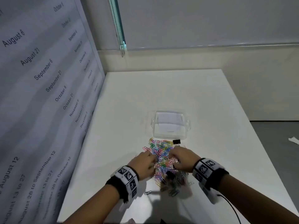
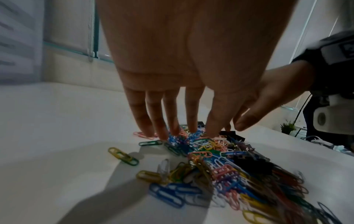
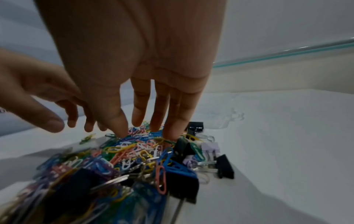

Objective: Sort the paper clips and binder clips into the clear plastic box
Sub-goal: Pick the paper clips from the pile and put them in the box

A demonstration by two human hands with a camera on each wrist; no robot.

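Note:
A heap of coloured paper clips (image 1: 163,160) mixed with black, blue and lilac binder clips lies on the white table (image 1: 210,97), just in front of the clear plastic box (image 1: 170,125). My left hand (image 1: 145,160) reaches into the heap's left side with straight fingers (image 2: 162,121) touching the clips. My right hand (image 1: 181,157) reaches into the right side, its fingertips (image 3: 172,128) pressing down among the clips. Neither hand holds anything. One black binder clip (image 1: 176,141) sits beside the box. The wrist views show the paper clips (image 2: 220,159) and binder clips (image 3: 226,166) close up.
A banner printed with dates (image 1: 40,78) stands along the table's left side. A single dark paper clip (image 1: 148,192) lies apart near the front. A cable (image 1: 231,206) trails from my right wrist. The table edge drops to grey floor (image 1: 278,135) on the right.

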